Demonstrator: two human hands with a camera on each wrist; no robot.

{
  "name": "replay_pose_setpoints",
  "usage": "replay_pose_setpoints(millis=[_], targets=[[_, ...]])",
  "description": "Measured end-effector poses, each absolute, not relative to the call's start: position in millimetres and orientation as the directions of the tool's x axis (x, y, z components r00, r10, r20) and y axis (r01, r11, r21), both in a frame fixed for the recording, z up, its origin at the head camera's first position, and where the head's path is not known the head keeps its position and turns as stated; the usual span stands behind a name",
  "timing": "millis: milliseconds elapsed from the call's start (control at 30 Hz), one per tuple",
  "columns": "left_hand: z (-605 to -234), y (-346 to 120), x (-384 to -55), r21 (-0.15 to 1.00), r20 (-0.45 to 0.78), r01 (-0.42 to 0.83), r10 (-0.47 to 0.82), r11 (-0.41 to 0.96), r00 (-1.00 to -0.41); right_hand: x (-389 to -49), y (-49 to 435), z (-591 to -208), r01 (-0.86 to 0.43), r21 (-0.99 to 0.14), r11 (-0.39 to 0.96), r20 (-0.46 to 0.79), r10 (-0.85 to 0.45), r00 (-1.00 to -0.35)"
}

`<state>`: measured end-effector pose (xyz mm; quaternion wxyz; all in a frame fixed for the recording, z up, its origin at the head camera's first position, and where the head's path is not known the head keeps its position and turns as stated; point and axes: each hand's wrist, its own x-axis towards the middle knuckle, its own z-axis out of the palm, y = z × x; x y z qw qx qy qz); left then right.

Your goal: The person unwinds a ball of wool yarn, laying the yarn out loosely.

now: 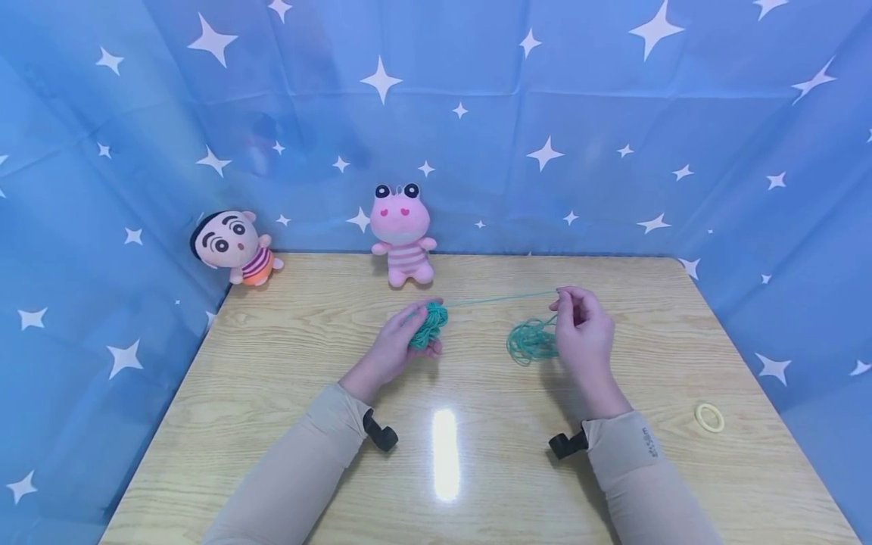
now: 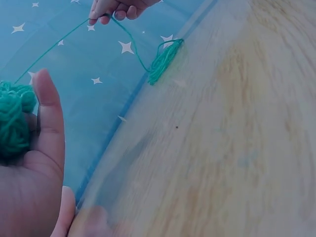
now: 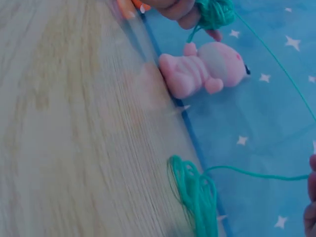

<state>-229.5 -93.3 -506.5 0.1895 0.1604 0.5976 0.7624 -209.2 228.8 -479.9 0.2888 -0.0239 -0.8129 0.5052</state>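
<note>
My left hand point(image 1: 398, 337) grips a bundle of green yarn point(image 1: 431, 324) above the table, its thumb and fingers around the wound strands. From the bundle a single strand point(image 1: 500, 298) runs taut to my right hand point(image 1: 584, 325), which pinches it between thumb and fingertips. A loose heap of the same yarn point(image 1: 530, 342) lies on the table just left of the right hand, and a slack length links it to that hand. In the left wrist view the left thumb point(image 2: 49, 108) stands straight up beside the bundle.
A pink striped plush toy point(image 1: 402, 235) sits at the table's back edge. Left of it leans a black-haired plush doll point(image 1: 238, 246). A cream ring point(image 1: 709, 418) lies on the wooden table point(image 1: 272, 424) at the right. Behind hangs a blue star-patterned curtain point(image 1: 470, 45).
</note>
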Motion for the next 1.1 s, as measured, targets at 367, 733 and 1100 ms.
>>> replay_pose_setpoints(millis=[367, 733, 1100], targets=[[-508.7, -93.9, -230.1, 0.938, 0.056, -0.095, 0.415, -0.332, -0.908, -210.4, 231.0, -479.7, -0.312, -0.810, 0.497, 0.510, 0.334, -0.793], [-505.9, -96.5, -229.7, 0.918, 0.045, -0.127, 0.416, -0.376, -0.908, -213.0, 248.1, -482.2, -0.193, -0.827, 0.528, 0.441, 0.396, -0.805], [-502.4, -95.6, -231.5, 0.855, 0.029, -0.168, 0.368, -0.491, -0.929, -217.7, 273.0, -487.1, 0.061, -0.716, 0.695, 0.299, 0.385, -0.873]])
